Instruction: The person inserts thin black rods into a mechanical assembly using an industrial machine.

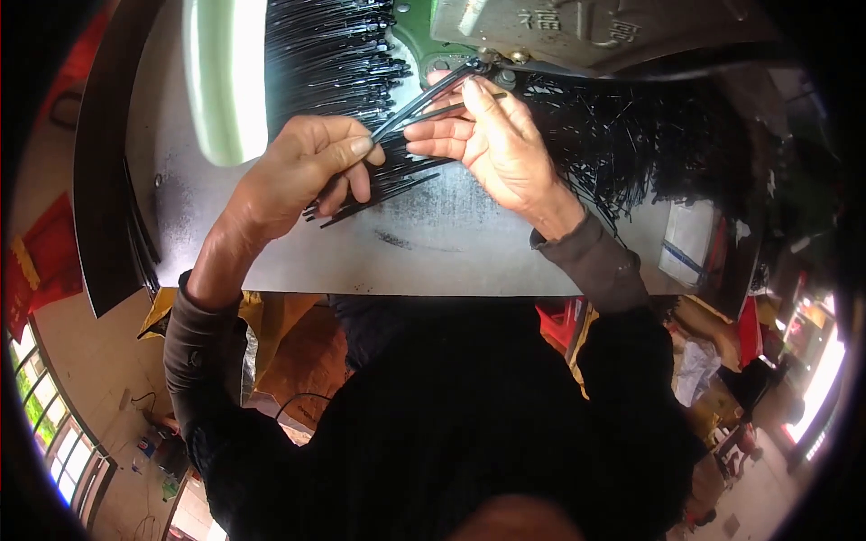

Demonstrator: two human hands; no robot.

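My left hand [311,167] is closed, its thumb and forefinger pinching the near end of a slim black rod [419,101]. That rod slants up and right to the green machine [415,25], where its far end meets a small metal fitting [487,59]. My right hand [505,153] is beside the rod's upper part, palm partly turned up. Between its thumb and fingers lies another thin black rod [442,113], while the lower fingers stretch toward my left hand. Below the hands, a few loose black rods [383,197] rest on the grey metal table [478,257].
A dense row of black rods [334,54] lies behind my left hand, beside a bright white lamp [225,81]. Tangled black rods [631,135] cover the table's right side. A metal cover [577,36] overhangs the far side. A pale block [686,239] sits near the right edge.
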